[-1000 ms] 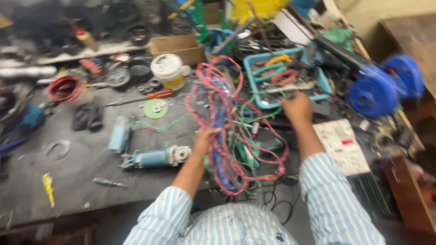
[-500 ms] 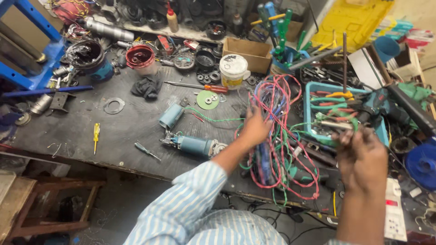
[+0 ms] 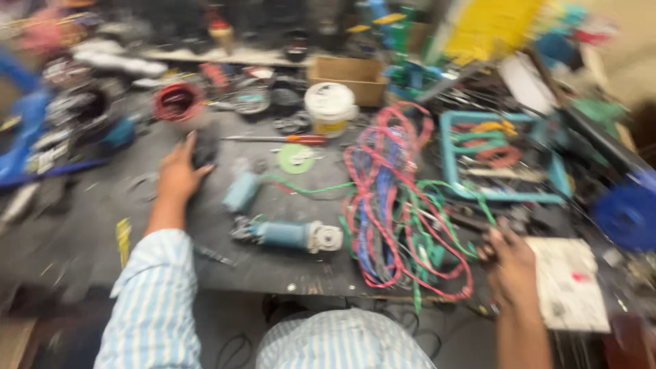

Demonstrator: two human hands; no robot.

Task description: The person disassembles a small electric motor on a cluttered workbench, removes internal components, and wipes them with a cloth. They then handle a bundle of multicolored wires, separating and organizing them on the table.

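My left hand point(image 3: 179, 174) is stretched out flat over the dark bench with its fingers apart. The fingertips touch a dark lumpy object point(image 3: 203, 149). My right hand point(image 3: 509, 263) sits at the near right edge of a tangle of red, blue and green wires point(image 3: 389, 205). Its fingers are curled around something dark, which blur keeps me from identifying. A blue-grey angle grinder point(image 3: 287, 234) lies between my hands, with a small blue cylinder point(image 3: 240, 191) just above it. Both sleeves are striped pale blue.
Behind are a white tub point(image 3: 329, 106), a green disc point(image 3: 295, 158), a red-handled screwdriver point(image 3: 301, 139), a red coil point(image 3: 178, 101) and a cardboard box point(image 3: 345, 72). A teal tray point(image 3: 502, 164) of tools, a blue motor point(image 3: 625, 212) and a white card point(image 3: 567, 280) stand at right.
My left hand has left the wire tangle and reached left to the dark object. My right hand has dropped from the teal tray toward the near edge of the wires.
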